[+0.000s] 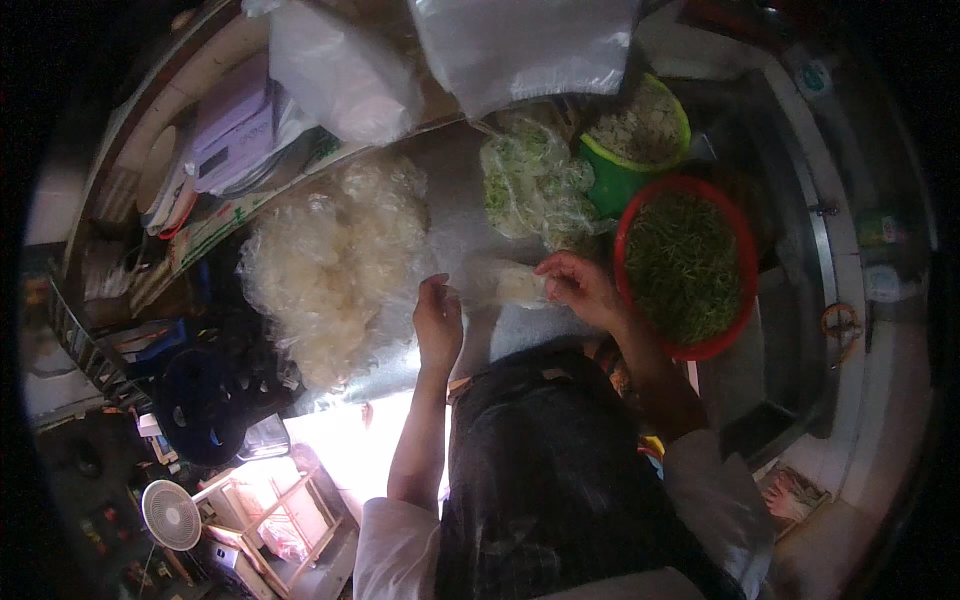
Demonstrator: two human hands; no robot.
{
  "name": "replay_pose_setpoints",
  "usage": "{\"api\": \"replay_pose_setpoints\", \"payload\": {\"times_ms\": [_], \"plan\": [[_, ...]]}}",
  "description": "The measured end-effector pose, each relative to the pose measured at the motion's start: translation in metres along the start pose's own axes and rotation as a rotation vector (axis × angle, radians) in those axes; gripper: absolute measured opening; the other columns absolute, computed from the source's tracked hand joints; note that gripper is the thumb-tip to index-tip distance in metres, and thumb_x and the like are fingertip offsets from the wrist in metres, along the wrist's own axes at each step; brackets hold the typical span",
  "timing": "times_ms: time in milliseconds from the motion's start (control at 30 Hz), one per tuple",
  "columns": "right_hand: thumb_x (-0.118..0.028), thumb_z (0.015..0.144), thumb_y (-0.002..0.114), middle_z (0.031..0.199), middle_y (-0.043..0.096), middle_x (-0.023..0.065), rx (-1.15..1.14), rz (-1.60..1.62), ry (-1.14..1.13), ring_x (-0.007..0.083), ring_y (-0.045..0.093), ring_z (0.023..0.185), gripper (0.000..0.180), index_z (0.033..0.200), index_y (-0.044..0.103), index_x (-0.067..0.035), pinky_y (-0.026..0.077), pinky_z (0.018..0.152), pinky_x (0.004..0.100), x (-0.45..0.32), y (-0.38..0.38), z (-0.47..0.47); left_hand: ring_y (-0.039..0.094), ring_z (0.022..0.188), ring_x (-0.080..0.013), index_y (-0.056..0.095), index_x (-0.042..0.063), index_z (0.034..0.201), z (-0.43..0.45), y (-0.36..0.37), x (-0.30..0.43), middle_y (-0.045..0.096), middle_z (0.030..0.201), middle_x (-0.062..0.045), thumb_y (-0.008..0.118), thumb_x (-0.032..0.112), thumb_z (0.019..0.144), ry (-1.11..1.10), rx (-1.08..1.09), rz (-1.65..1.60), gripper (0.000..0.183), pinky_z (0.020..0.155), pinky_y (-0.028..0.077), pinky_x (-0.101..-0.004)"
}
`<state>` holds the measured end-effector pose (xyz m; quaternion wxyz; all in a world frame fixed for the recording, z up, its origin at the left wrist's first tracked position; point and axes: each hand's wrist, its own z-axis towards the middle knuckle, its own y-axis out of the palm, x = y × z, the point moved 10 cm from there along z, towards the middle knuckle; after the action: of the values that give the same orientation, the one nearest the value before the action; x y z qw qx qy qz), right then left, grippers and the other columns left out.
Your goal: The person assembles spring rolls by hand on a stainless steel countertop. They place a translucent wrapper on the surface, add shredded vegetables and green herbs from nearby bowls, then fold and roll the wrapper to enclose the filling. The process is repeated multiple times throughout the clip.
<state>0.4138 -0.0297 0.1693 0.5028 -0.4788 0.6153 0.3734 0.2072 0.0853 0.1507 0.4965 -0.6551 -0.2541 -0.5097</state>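
Observation:
Between my two hands a clear plastic bag with something pale inside (519,283) lies over the metal table (457,172). My right hand (574,285) has its fingers curled at the bag's right end. My left hand (439,319) is raised near the bag's left end, its fingers bent; whether it pinches the film is too blurred to tell. To the left spreads a large heap of clear bags with pale contents (337,262). Beyond my right hand lie clear bags of pale green shreds (529,180). A red basin of green strips (686,270) stands beside my right wrist.
A green tub (619,180) holds a yellow-rimmed bowl of pale, crumbly stuff (637,124). Stacks of plastic bags (525,49) hang over the table's far edge. A digital scale (232,142) stands at the upper left. A white fan (171,514) is at the lower left.

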Motion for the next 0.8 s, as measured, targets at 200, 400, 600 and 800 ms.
{"api": "replay_pose_setpoints", "payload": {"times_ms": [200, 400, 600, 800], "plan": [[0.0, 0.087, 0.051, 0.088, 0.06, 0.0062, -0.195, -0.061, -0.009, 0.0128, 0.058, 0.082, 0.015, 0.101, 0.057, 0.0, 0.047, 0.074, 0.0274, -0.028, 0.02, 0.006, 0.059, 0.077, -0.0256, 0.053, 0.001, 0.107, -0.007, 0.007, -0.021, 0.06, 0.088, -0.015, 0.051, -0.001, 0.08, -0.032, 0.023, 0.064, 0.026, 0.071, 0.047, -0.0327], [-0.001, 0.083, 0.056, 0.09, 0.061, 0.0073, 0.039, -0.249, 0.142, 0.0136, 0.057, 0.077, 0.017, 0.1, 0.058, -0.002, 0.047, 0.071, 0.0284, 0.017, -0.048, 0.018, 0.057, 0.081, -0.0132, 0.052, 0.002, 0.103, -0.011, 0.012, 0.005, 0.056, 0.087, -0.005, 0.054, 0.004, 0.087, -0.083, 0.002, -0.259, 0.016, 0.074, 0.045, -0.0252], [-0.003, 0.081, 0.057, 0.082, 0.062, 0.0121, 0.568, -0.858, -0.366, 0.0194, 0.059, 0.072, 0.022, 0.102, 0.06, -0.003, 0.048, 0.067, 0.0322, -0.033, -0.222, 0.109, 0.054, 0.072, -0.0137, 0.051, 0.005, 0.098, -0.026, 0.06, 0.057, 0.056, 0.082, -0.004, 0.064, 0.015, 0.084, -0.264, -0.286, -0.921, 0.022, 0.063, 0.043, -0.0243], [-0.012, 0.073, 0.066, 0.12, 0.053, 0.019, 0.241, -1.695, -0.152, 0.0309, 0.049, 0.111, 0.046, 0.117, 0.055, -0.005, 0.039, 0.096, 0.0406, -0.029, -0.239, 0.197, 0.053, 0.07, -0.0101, 0.053, 0.008, 0.095, -0.018, 0.055, 0.062, 0.058, 0.084, -0.001, 0.058, 0.004, 0.084, -0.215, -0.268, -0.645, 0.013, 0.063, 0.042, -0.023]]}}
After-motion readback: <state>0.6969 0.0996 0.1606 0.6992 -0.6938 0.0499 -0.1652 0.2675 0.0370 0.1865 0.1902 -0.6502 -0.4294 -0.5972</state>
